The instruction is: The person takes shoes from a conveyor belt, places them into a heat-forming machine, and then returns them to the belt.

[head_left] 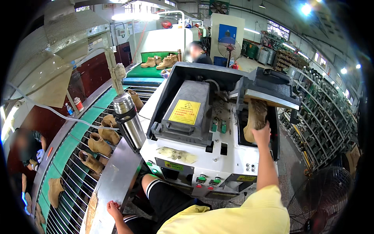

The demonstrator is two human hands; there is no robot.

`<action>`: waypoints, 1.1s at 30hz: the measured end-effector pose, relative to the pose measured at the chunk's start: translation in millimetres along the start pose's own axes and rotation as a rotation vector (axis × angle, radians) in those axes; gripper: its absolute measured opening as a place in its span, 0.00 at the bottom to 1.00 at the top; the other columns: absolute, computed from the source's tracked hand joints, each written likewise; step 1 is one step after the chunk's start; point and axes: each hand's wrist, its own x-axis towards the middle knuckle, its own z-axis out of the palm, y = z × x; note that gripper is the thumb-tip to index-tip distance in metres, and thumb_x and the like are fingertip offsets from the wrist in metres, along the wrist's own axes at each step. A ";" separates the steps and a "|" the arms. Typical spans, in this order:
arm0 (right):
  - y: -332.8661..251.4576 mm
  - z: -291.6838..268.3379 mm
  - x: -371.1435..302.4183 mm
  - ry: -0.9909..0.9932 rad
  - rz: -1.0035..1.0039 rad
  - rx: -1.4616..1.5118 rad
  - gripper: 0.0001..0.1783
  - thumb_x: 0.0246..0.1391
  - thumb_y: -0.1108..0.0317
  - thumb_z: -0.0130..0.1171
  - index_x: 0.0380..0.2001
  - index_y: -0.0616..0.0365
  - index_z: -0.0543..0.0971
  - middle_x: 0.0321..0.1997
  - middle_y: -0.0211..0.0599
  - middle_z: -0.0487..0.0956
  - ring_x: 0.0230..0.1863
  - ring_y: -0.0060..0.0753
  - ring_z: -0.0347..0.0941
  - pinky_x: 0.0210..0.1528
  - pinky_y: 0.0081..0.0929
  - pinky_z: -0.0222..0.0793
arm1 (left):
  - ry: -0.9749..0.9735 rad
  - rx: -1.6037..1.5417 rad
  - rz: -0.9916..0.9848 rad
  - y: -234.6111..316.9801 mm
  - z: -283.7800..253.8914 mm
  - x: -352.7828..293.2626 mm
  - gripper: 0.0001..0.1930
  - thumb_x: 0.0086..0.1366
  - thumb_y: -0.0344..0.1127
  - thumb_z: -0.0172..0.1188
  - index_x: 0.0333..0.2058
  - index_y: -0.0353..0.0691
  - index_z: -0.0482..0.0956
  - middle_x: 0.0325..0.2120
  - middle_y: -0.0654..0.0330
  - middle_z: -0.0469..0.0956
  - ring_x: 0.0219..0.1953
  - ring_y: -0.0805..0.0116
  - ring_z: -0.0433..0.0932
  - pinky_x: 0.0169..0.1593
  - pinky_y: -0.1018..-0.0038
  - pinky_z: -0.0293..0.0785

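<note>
My right hand (261, 133) grips a tan ankle boot (253, 121) inside the right-hand bay of a white and black machine (230, 163). The boot's dark brown sole faces up and right, beneath the raised lid (269, 87). Its far end lies close under the lid's pale edge; whether they touch I cannot tell. Down at the lower left, my left hand (113, 210) is loosely closed beside the metal ledge (117, 171), with nothing visible in it. A covered block with a yellow warning label (184, 112) fills the machine's left bay.
A steel thermos (130, 123) stands on the ledge. Left of it, a roller conveyor (72, 183) carries several tan boots (99, 144). Co-workers (29, 150) are across the conveyor and behind the machine. A rack (315, 124) and a caged fan (321, 199) stand right.
</note>
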 end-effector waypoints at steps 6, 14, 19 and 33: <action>71.5 16.7 -106.8 0.300 -0.195 0.155 0.57 0.34 0.61 0.70 0.64 0.65 0.47 0.62 0.56 0.59 0.61 0.58 0.58 0.61 0.44 0.59 | -0.080 -0.029 -0.010 -0.1 0.8 -3.1 0.04 0.62 0.30 0.49 0.32 0.38 0.72 0.20 0.63 0.72 0.19 0.77 0.67 0.23 0.80 0.67; 59.9 27.3 -167.3 -0.146 -0.235 0.643 0.29 0.41 0.65 0.69 0.48 0.64 0.73 0.51 0.45 0.75 0.54 0.43 0.69 0.56 0.37 0.63 | -0.305 0.365 0.012 -12.3 5.5 -5.4 0.06 0.59 0.29 0.53 0.33 0.35 0.76 0.21 0.61 0.76 0.23 0.74 0.73 0.28 0.78 0.71; -50.7 -13.4 -249.4 -0.559 -0.350 0.842 0.26 0.41 0.69 0.69 0.46 0.63 0.75 0.47 0.40 0.77 0.48 0.35 0.72 0.52 0.34 0.65 | -0.680 0.050 -0.178 86.2 91.7 -118.3 0.12 0.61 0.30 0.53 0.44 0.35 0.74 0.34 0.59 0.78 0.37 0.69 0.77 0.44 0.72 0.75; -236.2 10.8 -460.5 -1.856 -0.904 0.633 0.43 0.51 0.58 0.62 0.63 0.64 0.54 0.62 0.50 0.59 0.55 0.42 0.68 0.57 0.34 0.64 | -0.244 -0.963 -0.074 151.4 16.5 -90.0 0.40 0.47 0.44 0.65 0.58 0.36 0.61 0.54 0.50 0.69 0.56 0.51 0.67 0.62 0.55 0.61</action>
